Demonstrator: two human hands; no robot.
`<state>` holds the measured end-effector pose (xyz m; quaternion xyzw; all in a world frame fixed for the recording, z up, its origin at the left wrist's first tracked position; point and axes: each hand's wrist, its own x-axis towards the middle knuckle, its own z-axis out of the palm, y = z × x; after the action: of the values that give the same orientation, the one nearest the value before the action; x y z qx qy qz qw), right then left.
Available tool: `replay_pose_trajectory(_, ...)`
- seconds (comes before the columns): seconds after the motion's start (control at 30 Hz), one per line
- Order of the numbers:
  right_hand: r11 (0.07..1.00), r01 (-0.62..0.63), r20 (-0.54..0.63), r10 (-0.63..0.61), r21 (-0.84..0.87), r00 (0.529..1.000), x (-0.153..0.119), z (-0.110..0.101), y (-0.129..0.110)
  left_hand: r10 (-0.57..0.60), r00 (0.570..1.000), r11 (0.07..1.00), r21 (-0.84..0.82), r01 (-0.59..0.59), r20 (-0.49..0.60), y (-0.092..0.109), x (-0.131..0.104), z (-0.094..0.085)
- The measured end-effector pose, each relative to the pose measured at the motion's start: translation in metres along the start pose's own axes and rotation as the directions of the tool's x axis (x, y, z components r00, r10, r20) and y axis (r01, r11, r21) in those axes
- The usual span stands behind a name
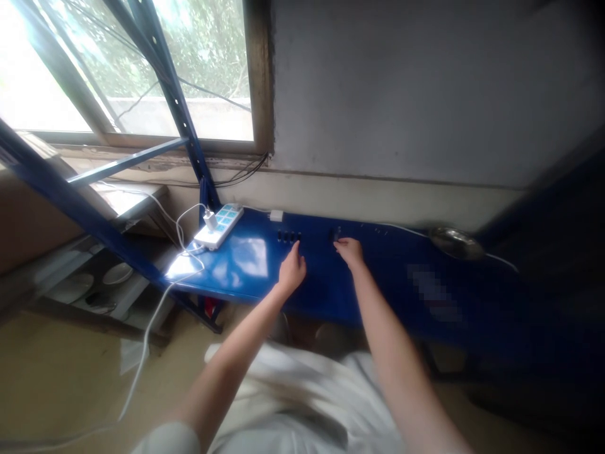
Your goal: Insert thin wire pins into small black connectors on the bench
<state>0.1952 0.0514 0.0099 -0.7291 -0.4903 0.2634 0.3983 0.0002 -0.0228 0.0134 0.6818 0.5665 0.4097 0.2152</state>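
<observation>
A short row of several small dark pieces (289, 237), too small to name, lies on the blue shelf board (316, 280). My left hand (293, 270) is just in front of the row's right end. Its index finger is stretched out and touches or nearly touches the last piece, while the other fingers look curled, with nothing seen in them. Further right, my right hand (350, 251) has thumb and forefinger pinched together at a small dark piece (336, 233). The fingertips partly cover that piece, and its kind does not show.
A white power strip (221, 227) with a charger (210, 219) plugged in lies at the left end. Behind the row is a white adapter (276, 215). A shiny metal bowl (456, 243) stands back right. Blue rack posts (172, 94) rise at left; a white cable (146, 340) hangs down.
</observation>
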Motion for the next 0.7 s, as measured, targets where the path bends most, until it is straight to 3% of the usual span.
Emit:
replay_pose_trajectory(0.1, 0.977, 0.062, 0.003, -0.064, 0.204, 0.998, -0.028, -0.002, -0.011, -0.020, 0.996, 0.990, 0.138, 0.007, 0.089, 0.010, 0.014, -0.001)
replay_pose_trajectory(0.3, 0.887, 0.144, -0.040, -0.141, 0.439, 0.989, -0.070, -0.011, -0.034, -0.133, 0.969, 0.935, 0.350, 0.054, 0.207, 0.021, 0.048, 0.003)
replay_pose_trajectory(0.7, 0.822, 0.207, -0.040, -0.220, 0.530, 0.975, -0.096, -0.019, -0.051, -0.250, 0.936, 0.869, 0.483, 0.105, 0.248, 0.014, 0.071, 0.014)
